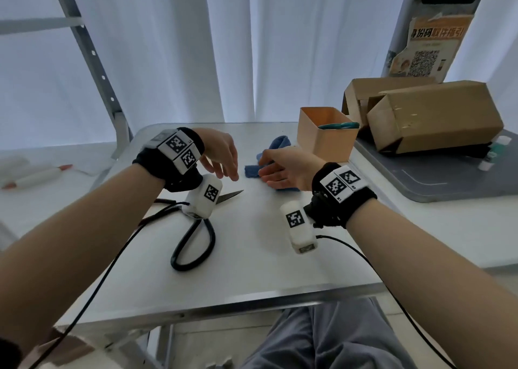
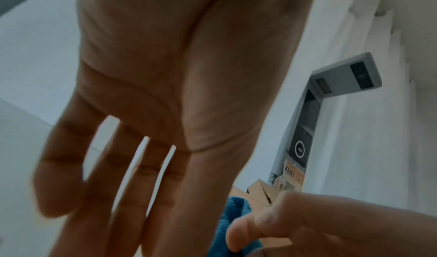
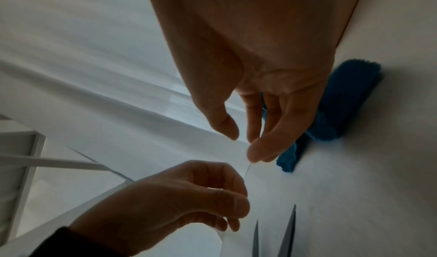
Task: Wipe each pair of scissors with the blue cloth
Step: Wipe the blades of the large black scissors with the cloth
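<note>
Black-handled scissors (image 1: 229, 195) lie on the white table (image 1: 252, 268), blades slightly apart (image 3: 287, 233) and pointing toward the far right. My left hand (image 1: 224, 172) hovers over the blades with loosely hanging fingers (image 2: 106, 195), holding nothing. A crumpled blue cloth (image 1: 279, 143) lies beyond on the table. My right hand (image 1: 266, 169) is at the cloth's near side, thumb and fingers apart (image 3: 241, 139), with the cloth (image 3: 343, 108) behind them and not gripped. Teal-handled scissors (image 1: 340, 125) stick out of an orange box (image 1: 325, 147).
Cardboard boxes (image 1: 434, 113) sit on a grey tray (image 1: 448, 183) at the right. A slanted metal frame (image 1: 92, 52) and white curtains stand behind the table. A white roller with orange ends (image 1: 33, 175) lies far left. Black cables trail from both wrists.
</note>
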A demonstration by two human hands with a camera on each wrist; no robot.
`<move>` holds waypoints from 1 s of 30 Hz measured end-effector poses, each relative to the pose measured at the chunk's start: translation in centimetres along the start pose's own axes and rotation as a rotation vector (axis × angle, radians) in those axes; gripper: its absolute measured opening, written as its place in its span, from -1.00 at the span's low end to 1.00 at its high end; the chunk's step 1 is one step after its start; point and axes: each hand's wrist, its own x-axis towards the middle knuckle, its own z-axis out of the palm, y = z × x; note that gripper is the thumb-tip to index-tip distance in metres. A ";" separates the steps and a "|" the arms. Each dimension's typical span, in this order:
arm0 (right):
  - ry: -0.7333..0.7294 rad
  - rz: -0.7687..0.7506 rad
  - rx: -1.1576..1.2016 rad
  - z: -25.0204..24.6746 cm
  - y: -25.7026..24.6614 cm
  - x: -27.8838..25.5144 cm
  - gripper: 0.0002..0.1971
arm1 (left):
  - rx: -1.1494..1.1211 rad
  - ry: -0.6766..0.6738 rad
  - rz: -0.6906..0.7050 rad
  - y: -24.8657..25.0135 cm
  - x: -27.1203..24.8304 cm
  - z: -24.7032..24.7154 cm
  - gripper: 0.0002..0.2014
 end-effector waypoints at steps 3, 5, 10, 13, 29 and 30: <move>-0.051 -0.008 -0.109 1.4 0.2 -0.4 -0.82 | 0.120 -0.053 -0.066 -0.8 -0.8 -0.3 -0.78; -0.006 -0.030 -0.108 1.9 0.2 -0.3 -0.83 | 0.194 -0.080 -0.100 -1.2 -1.4 -0.2 -0.72; 0.041 0.001 0.022 1.8 0.4 0.0 -0.81 | 0.377 -0.113 -0.182 -2.1 -2.3 0.4 -0.43; 0.030 0.012 -0.028 2.2 0.8 0.1 -0.82 | 0.436 -0.108 -0.232 -2.6 -2.4 0.7 -0.33; 0.270 -0.233 0.035 0.4 1.5 3.0 -0.73 | 0.427 -0.146 -0.264 -2.3 -1.2 2.2 -0.68; 0.233 -0.200 0.002 0.4 1.6 2.7 -0.78 | 0.408 -0.139 -0.265 -2.3 -1.0 2.3 -0.70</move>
